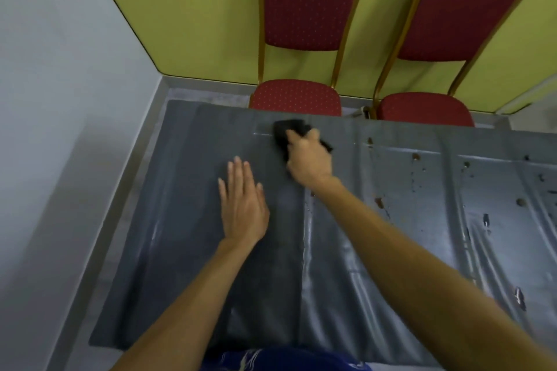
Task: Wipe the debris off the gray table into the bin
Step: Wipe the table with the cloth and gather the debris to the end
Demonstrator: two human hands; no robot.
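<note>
A gray table (pixel 180 205) covered by a wrinkled gray sheet fills the lower view. My right hand (pixel 309 159) presses a dark cloth (pixel 286 128) onto the sheet near the far edge, its fingers closed over it. Flat on the sheet to the left lies my left hand (pixel 242 208), fingers spread, holding nothing. Brown crumbs and wet spots of debris (pixel 379 202) are scattered over the right half of the table. No bin is in view.
Two red padded chairs with gold frames, one (pixel 297 98) and the other (pixel 423 108), stand against the table's far edge before a yellow-green wall. A pale wall (pixel 60 99) runs close along the table's left side.
</note>
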